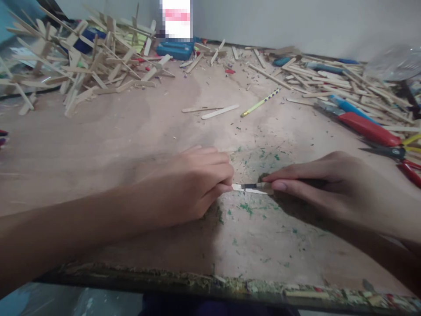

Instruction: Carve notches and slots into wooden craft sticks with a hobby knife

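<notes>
My left hand [210, 180] rests on the wooden table with its fingers closed on the end of a pale craft stick [256, 191]. Most of that end is hidden inside the fingers. My right hand [315, 180] pinches a small craft knife [259, 185] between thumb and fingertips. Its dark, narrow blade lies over the stick, pointing toward the left hand. Whether the edge has cut into the wood cannot be made out. Green shavings [245, 208] are scattered around both hands.
Past the hands lie two loose craft sticks [220, 111] and a yellow pencil [261, 102]. Glued stick pieces [98, 61] heap up at back left. More sticks, a red-handled cutter [370, 128] and scissors [394, 152] lie at right. The table's chipped front edge [230, 283] is near me.
</notes>
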Action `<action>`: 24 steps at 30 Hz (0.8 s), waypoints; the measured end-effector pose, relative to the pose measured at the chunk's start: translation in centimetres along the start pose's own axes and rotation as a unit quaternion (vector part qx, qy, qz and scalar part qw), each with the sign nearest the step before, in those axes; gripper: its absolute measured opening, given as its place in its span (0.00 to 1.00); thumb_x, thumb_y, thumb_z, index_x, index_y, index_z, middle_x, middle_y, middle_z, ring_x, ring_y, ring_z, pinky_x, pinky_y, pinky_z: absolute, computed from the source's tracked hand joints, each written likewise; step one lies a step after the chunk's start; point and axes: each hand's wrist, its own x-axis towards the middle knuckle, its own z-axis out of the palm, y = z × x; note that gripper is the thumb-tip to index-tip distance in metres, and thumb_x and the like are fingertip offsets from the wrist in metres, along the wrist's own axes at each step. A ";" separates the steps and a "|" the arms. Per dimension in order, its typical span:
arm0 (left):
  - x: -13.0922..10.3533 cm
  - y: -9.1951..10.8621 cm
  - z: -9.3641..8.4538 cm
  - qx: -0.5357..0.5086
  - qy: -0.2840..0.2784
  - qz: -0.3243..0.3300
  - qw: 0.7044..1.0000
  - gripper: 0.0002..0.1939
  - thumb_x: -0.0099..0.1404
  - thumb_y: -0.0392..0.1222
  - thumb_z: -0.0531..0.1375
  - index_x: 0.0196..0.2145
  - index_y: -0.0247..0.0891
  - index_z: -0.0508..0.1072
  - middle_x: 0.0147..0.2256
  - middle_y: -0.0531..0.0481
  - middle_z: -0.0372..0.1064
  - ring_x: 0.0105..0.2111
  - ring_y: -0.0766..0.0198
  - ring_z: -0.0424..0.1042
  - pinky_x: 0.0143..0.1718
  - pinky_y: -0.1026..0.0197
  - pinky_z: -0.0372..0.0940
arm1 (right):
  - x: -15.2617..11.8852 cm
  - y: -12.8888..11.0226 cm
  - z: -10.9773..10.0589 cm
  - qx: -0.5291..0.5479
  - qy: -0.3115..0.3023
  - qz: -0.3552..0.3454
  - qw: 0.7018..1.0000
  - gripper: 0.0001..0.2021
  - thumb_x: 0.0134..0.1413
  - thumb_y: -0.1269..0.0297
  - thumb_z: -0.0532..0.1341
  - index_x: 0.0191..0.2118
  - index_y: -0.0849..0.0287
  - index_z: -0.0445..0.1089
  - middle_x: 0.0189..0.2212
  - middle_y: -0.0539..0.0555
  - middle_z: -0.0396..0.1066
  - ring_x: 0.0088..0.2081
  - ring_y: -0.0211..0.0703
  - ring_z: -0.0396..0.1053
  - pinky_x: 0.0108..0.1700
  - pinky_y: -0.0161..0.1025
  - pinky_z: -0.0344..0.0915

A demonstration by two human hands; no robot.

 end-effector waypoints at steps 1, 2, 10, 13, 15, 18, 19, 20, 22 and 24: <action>-0.1 -0.2 0.1 0.002 0.007 0.005 1.000 0.14 0.90 0.34 0.59 0.42 0.42 0.78 0.40 0.50 0.82 0.40 0.55 0.76 0.47 0.50 0.65 | 0.1 0.0 0.0 0.002 -0.003 0.003 1.000 0.31 0.89 0.31 0.65 0.44 0.48 0.94 0.26 0.52 0.84 0.25 0.42 0.73 0.27 0.42 0.63; -0.3 -0.3 0.2 0.006 0.013 0.011 1.000 0.14 0.90 0.34 0.59 0.42 0.42 0.79 0.41 0.50 0.82 0.40 0.55 0.76 0.48 0.50 0.64 | 0.2 -0.1 0.0 0.003 -0.007 0.008 1.000 0.32 0.89 0.29 0.64 0.44 0.48 0.94 0.28 0.52 0.85 0.25 0.42 0.74 0.27 0.42 0.63; -0.8 -0.2 0.1 0.088 0.065 0.010 0.994 0.11 0.88 0.36 0.64 0.42 0.44 0.79 0.41 0.51 0.84 0.40 0.54 0.75 0.50 0.47 0.60 | 0.0 -0.9 -0.6 0.011 0.063 0.038 0.997 0.31 0.79 0.25 0.72 0.39 0.49 0.94 0.27 0.51 0.83 0.27 0.42 0.72 0.27 0.40 0.62; -0.7 0.3 -0.3 0.060 0.060 0.001 0.996 0.13 0.88 0.39 0.65 0.40 0.44 0.78 0.38 0.52 0.83 0.38 0.56 0.75 0.50 0.47 0.61 | -0.1 -1.2 -0.8 0.018 0.022 0.037 0.999 0.29 0.81 0.29 0.72 0.40 0.50 0.94 0.25 0.50 0.83 0.24 0.39 0.69 0.23 0.40 0.55; -0.5 0.5 -0.6 0.000 0.021 0.008 1.000 0.16 0.89 0.39 0.65 0.38 0.44 0.79 0.36 0.55 0.82 0.37 0.59 0.76 0.49 0.49 0.62 | -0.1 -1.3 -0.8 0.017 0.012 0.026 0.999 0.26 0.83 0.36 0.72 0.40 0.50 0.93 0.22 0.48 0.79 0.21 0.37 0.64 0.22 0.40 0.49; -0.2 0.1 -1.4 0.014 0.010 0.028 0.999 0.14 0.89 0.38 0.65 0.41 0.43 0.82 0.39 0.53 0.84 0.39 0.60 0.78 0.49 0.51 0.64 | 0.0 -1.1 -0.6 0.019 0.003 0.033 0.999 0.18 0.80 0.44 0.73 0.43 0.49 0.92 0.20 0.46 0.77 0.19 0.36 0.61 0.20 0.39 0.46; -0.1 -0.1 -1.6 0.043 0.027 0.038 0.998 0.13 0.89 0.38 0.64 0.42 0.42 0.82 0.40 0.52 0.85 0.40 0.59 0.78 0.49 0.51 0.64 | 0.1 -1.0 -0.5 0.021 0.009 0.033 0.999 0.16 0.79 0.45 0.72 0.44 0.49 0.93 0.20 0.46 0.77 0.19 0.37 0.62 0.20 0.39 0.48; -0.1 -0.3 -1.8 0.068 0.043 0.046 0.996 0.13 0.89 0.38 0.64 0.42 0.42 0.83 0.41 0.51 0.85 0.41 0.58 0.79 0.50 0.51 0.64 | 0.2 -0.9 -0.4 0.020 0.010 0.032 0.999 0.16 0.79 0.46 0.72 0.45 0.50 0.93 0.20 0.47 0.77 0.19 0.38 0.64 0.21 0.39 0.51; -0.1 -0.7 -1.9 0.083 0.034 0.055 0.994 0.13 0.90 0.39 0.64 0.43 0.42 0.84 0.42 0.51 0.86 0.42 0.57 0.80 0.51 0.50 0.64 | 0.4 -0.6 -0.1 0.012 0.016 0.024 1.000 0.17 0.81 0.47 0.70 0.47 0.50 0.94 0.22 0.48 0.79 0.21 0.39 0.69 0.24 0.38 0.58; -0.2 -0.9 -1.7 0.057 0.011 0.068 0.996 0.13 0.91 0.40 0.65 0.43 0.42 0.84 0.42 0.52 0.86 0.43 0.58 0.81 0.51 0.50 0.64 | 0.5 -0.2 0.3 0.001 0.035 0.012 0.999 0.19 0.83 0.46 0.68 0.48 0.51 0.94 0.26 0.49 0.83 0.23 0.39 0.72 0.27 0.38 0.63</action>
